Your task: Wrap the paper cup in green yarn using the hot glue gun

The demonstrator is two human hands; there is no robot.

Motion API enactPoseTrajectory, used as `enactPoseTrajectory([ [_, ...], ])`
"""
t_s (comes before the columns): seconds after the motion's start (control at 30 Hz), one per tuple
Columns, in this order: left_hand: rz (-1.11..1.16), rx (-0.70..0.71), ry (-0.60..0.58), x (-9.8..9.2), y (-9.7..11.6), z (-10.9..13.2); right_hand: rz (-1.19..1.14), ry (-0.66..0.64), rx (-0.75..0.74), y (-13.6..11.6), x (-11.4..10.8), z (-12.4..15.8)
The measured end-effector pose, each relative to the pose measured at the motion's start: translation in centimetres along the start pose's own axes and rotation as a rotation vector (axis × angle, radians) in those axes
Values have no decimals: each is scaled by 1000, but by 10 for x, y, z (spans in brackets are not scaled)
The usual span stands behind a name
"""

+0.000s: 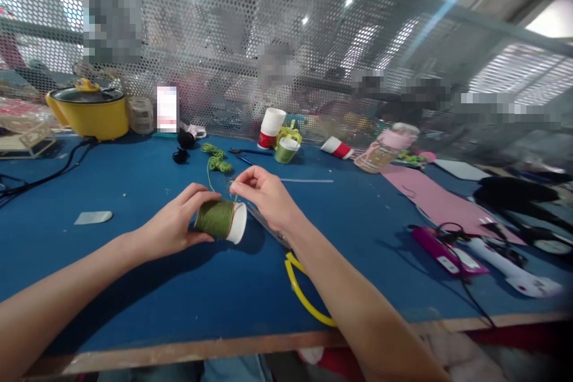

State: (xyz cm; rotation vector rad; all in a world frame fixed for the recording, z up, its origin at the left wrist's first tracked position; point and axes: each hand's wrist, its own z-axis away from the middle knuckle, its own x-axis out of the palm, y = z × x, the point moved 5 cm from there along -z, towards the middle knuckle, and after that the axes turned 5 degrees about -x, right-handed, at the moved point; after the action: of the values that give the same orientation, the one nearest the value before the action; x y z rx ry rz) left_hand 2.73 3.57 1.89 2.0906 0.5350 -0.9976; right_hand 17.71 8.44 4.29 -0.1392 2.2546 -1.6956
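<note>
My left hand (172,225) grips a paper cup (221,221) lying on its side, its body wrapped in green cord and its white rim facing right. My right hand (264,194) pinches the green cord (209,174) just above the cup's rim, fingers closed on the strand. The cord runs back over the blue table (134,203) to a loose green bundle (216,158). Under my right forearm lie a grey strip and a yellow loop (304,295).
A yellow pot (89,110) stands at the back left by a jar. A stack of paper cups (271,127), a cord-wrapped cup (286,150), pliers, a pink bottle (385,149), a pink mat (439,203) and a glue gun (505,265) lie right. Mesh screen behind.
</note>
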Motion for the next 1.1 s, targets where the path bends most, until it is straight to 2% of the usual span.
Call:
enactPoseTrajectory([
  [0.17,71,-73,-79,1,-1,-3,-92,33,-31,-5,-4,-3],
  [0.33,80,-48,-109,1,2,-2,-90,35,-39,0,-4,-4],
  [0.67,53,52,-32,0,7,1,47,11,-19,4,-1,-3],
  [1.1,39,119,108,-6,12,2,43,29,-31,6,2,-1],
])
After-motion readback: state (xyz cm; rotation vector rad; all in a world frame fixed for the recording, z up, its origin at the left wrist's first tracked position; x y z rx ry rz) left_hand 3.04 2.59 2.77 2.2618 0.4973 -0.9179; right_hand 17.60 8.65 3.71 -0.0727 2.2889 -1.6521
